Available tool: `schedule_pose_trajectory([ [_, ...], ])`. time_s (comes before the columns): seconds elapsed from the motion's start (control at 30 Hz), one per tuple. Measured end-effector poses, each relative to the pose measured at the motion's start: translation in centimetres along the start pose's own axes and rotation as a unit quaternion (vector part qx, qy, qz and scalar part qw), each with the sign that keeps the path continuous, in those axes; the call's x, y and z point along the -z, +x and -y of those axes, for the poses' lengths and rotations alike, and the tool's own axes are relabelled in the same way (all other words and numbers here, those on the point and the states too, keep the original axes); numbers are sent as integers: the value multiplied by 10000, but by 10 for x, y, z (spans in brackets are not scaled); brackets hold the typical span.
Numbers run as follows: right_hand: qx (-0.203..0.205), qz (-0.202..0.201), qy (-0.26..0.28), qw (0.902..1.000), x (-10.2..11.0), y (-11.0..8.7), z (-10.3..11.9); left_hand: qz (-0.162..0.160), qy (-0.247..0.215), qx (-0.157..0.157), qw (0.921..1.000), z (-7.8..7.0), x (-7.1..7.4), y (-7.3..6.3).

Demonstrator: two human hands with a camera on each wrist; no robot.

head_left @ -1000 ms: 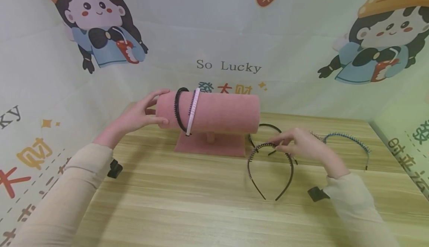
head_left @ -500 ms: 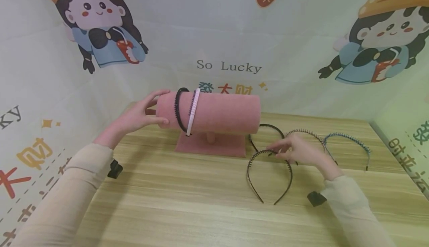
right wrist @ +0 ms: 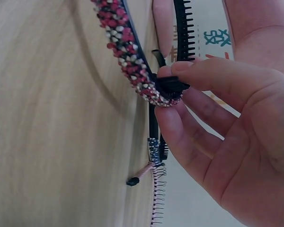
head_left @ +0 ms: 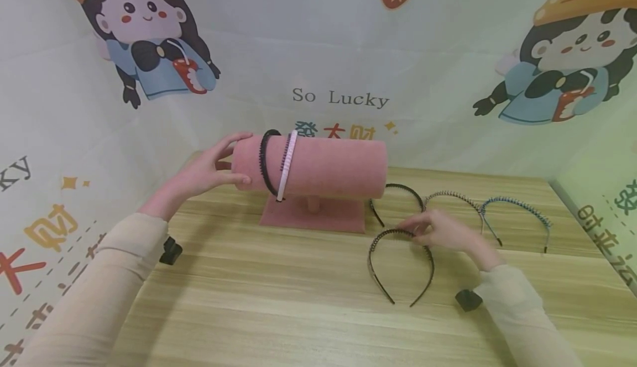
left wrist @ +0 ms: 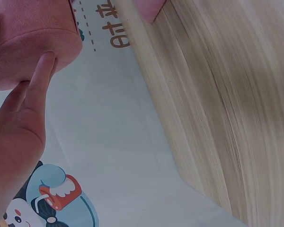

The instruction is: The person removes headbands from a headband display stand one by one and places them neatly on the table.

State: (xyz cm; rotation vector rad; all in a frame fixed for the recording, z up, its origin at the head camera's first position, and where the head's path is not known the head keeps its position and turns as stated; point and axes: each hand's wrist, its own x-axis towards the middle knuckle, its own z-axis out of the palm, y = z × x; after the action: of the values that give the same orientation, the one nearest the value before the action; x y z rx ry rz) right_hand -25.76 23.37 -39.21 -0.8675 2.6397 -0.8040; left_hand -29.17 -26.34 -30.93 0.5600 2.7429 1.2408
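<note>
My left hand (head_left: pixel 201 169) holds the left end of a pink velvety headband stand (head_left: pixel 338 165), thumb in front and fingers over the top and end face. A black toothed headband (head_left: pixel 264 162) and a white-and-pink one (head_left: pixel 285 171) sit around its roll. With thumb and fingertips, my right hand (head_left: pixel 445 231) pinches a dark headband (head_left: pixel 372 267) right of the stand. In the right wrist view this beaded headband (right wrist: pixel 128 61) shows red and white beads along its outside; in the head view its two tips point toward me.
Behind my right hand lie a black toothed headband (head_left: pixel 405 188), a pinkish one (head_left: pixel 455 194) and a blue one (head_left: pixel 517 204) on the wood-grain table (head_left: pixel 278 295). A printed cloth backdrop (head_left: pixel 308 52) rises behind the table and along both sides.
My right hand has come down and slightly toward me with the beaded headband, uncovering more of the pinkish headband behind. The left hand and the stand stay put.
</note>
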Motion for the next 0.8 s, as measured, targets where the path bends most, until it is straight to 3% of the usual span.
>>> schedule_pose_trajectory([
  [0.27,104,65,240,9996,-5,2,-2,14,-95,-112,9999,1,0,1],
  [0.8,-19,-89,182,9998,-12,6,-11,35,-74,-119,9999,3,0,1],
])
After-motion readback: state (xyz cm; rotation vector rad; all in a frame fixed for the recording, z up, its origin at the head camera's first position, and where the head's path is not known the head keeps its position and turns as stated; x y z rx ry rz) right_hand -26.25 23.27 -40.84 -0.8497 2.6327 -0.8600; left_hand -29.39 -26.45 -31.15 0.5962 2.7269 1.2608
